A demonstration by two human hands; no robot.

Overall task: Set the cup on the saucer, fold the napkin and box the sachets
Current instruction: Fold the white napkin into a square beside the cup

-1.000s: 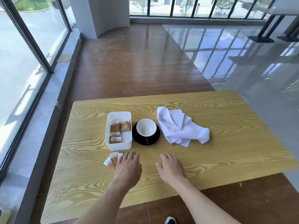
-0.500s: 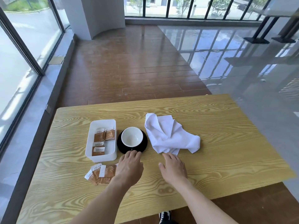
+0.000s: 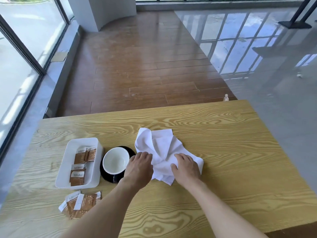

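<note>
Both your hands are down on the white napkin (image 3: 163, 152), which lies crumpled and unfolded on the wooden table (image 3: 231, 152), just right of the cup and saucer. Your left hand (image 3: 139, 169) sits palm-down on the napkin's left edge, fingers together and flat on the cloth, wrist partly over the saucer's right rim; no pinch visible, looks like it rests on the cloth rather than holds it. Your right hand (image 3: 187, 167) lies on the napkin's near-right part, fingers loosely spread and slightly curled, thumb out to the left; can't tell if any fabric is caught under the fingers. The white cup (image 3: 115, 160) is upright on the black saucer (image 3: 109, 176), empty inside, its dark handle pointing toward you at the near edge. Left of the saucer and almost touching it is the white box (image 3: 96, 169), open-topped, with several brown and white sachets (image 3: 78, 169) lying flat inside, a few near the far end and a couple stacked near the close end. More loose sachets (image 3: 80, 206) lie in a fanned, overlapping pile on the table just in front of the box, outside it. The napkin's far corner stands up in folds, and a small corner pokes out toward you between your two wrists. Behind the table are brown floorboards (image 3: 145, 66) and windows (image 3: 25, 40) on the left.
</note>
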